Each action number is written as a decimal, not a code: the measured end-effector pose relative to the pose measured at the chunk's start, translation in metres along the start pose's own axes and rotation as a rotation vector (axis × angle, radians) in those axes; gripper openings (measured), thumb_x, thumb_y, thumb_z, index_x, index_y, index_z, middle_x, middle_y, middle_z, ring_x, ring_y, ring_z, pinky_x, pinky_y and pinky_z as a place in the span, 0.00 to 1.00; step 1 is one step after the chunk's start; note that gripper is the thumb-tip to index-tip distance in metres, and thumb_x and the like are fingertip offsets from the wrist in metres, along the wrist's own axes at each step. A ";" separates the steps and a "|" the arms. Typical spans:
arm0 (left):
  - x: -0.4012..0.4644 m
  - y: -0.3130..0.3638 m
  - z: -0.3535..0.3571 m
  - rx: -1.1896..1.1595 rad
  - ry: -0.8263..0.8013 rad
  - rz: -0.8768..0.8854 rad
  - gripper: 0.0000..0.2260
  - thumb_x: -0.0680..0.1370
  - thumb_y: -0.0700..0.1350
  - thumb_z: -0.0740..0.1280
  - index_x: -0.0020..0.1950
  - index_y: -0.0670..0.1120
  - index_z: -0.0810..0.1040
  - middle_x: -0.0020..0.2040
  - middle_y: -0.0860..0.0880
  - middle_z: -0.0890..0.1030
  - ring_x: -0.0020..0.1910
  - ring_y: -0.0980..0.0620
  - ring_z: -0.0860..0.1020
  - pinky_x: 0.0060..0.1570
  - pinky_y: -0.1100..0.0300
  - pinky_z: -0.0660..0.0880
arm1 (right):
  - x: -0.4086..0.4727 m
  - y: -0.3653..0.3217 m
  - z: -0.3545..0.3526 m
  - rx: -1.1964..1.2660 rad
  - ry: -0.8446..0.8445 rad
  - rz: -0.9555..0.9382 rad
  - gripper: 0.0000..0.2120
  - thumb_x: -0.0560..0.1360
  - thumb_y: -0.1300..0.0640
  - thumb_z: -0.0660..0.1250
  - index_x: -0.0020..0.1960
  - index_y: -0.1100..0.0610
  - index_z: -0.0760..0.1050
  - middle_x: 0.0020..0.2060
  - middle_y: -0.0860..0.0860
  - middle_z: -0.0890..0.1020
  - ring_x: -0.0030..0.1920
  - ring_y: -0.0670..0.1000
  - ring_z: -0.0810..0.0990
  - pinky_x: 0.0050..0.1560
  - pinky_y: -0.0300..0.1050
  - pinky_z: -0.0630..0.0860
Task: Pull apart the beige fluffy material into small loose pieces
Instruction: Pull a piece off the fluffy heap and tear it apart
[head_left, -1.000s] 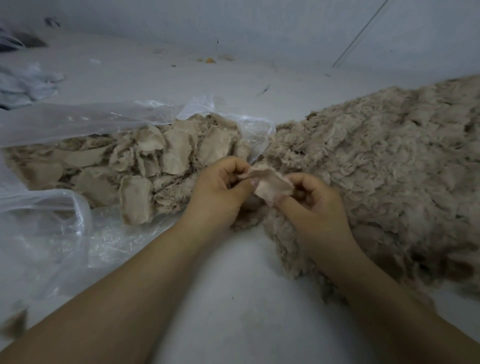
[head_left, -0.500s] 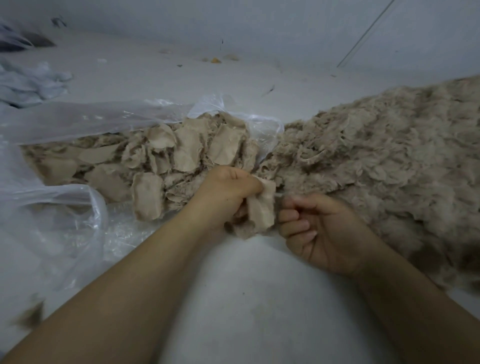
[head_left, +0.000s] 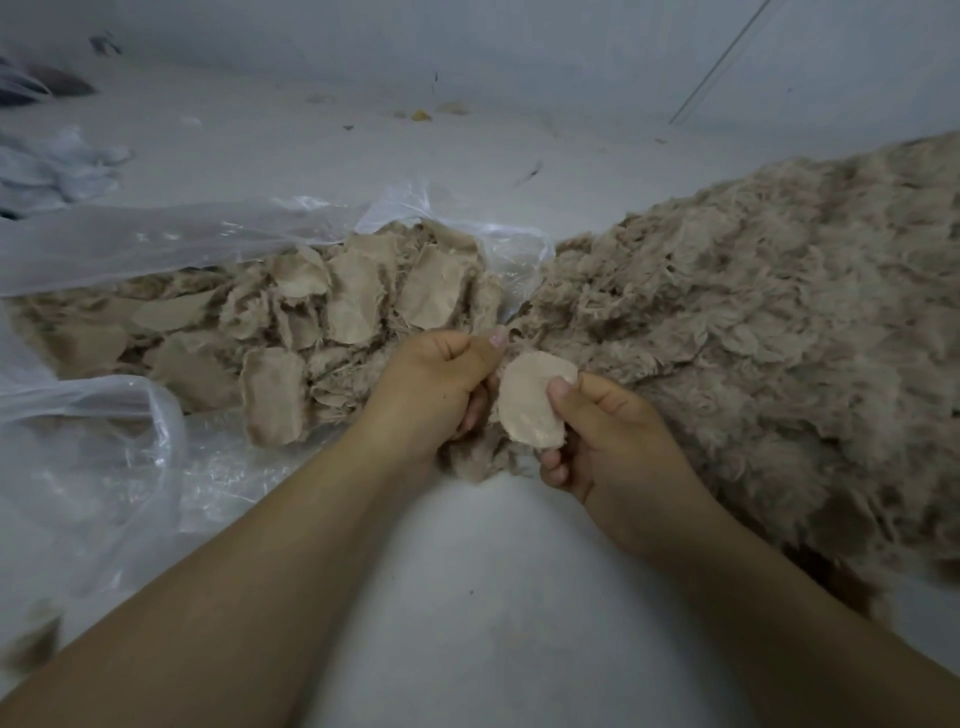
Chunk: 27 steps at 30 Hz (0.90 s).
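A large heap of beige fluffy material (head_left: 753, 332) covers the right side of the white surface. On the left lies a pile of flat beige patches (head_left: 291, 322), partly inside a clear plastic bag (head_left: 156, 244). Between them, my right hand (head_left: 608, 441) pinches a pale oval patch (head_left: 530, 400) with thumb on its smooth backing. My left hand (head_left: 441, 379) is curled beside it, gripping the fluffy side of the same piece. A tuft of fluff (head_left: 483, 457) hangs below both hands.
White surface (head_left: 493, 597) extends toward me between my forearms. Crumpled clear plastic (head_left: 88, 467) lies at the near left. Pale cloth (head_left: 52, 166) sits at the far left. Small scraps (head_left: 421, 114) dot the far surface near the wall.
My right hand, loose and apart half a second ago, has come back and taken the patch by its backing. The patch now faces me, smooth side up.
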<state>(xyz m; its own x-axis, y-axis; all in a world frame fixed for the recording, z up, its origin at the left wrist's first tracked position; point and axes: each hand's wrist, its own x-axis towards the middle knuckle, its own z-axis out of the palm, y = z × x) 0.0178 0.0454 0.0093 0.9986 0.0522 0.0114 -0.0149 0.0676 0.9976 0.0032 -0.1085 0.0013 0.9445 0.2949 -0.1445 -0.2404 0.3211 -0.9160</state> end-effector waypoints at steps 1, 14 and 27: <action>0.001 0.001 0.000 0.006 0.025 0.005 0.20 0.80 0.51 0.64 0.33 0.40 0.73 0.18 0.47 0.67 0.16 0.54 0.61 0.20 0.67 0.57 | 0.000 0.000 0.000 0.001 0.010 -0.007 0.14 0.82 0.58 0.60 0.44 0.55 0.83 0.29 0.52 0.79 0.24 0.46 0.71 0.23 0.36 0.68; -0.002 0.007 -0.009 0.045 -0.122 0.024 0.20 0.71 0.56 0.69 0.29 0.43 0.71 0.18 0.46 0.65 0.16 0.52 0.58 0.22 0.65 0.55 | 0.001 0.001 0.000 0.057 0.059 -0.053 0.13 0.82 0.58 0.59 0.46 0.56 0.81 0.30 0.52 0.76 0.25 0.46 0.69 0.23 0.36 0.67; -0.004 0.007 -0.007 0.059 -0.081 0.082 0.10 0.73 0.44 0.73 0.34 0.45 0.78 0.24 0.44 0.72 0.18 0.55 0.64 0.20 0.69 0.61 | 0.001 0.002 0.000 -0.044 -0.012 -0.103 0.10 0.74 0.51 0.65 0.39 0.51 0.83 0.28 0.50 0.75 0.24 0.44 0.68 0.23 0.36 0.64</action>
<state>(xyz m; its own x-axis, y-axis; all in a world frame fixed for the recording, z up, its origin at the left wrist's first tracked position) 0.0136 0.0530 0.0157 0.9950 -0.0261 0.0966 -0.0965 0.0071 0.9953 0.0034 -0.1076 -0.0011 0.9609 0.2735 -0.0443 -0.1318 0.3106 -0.9413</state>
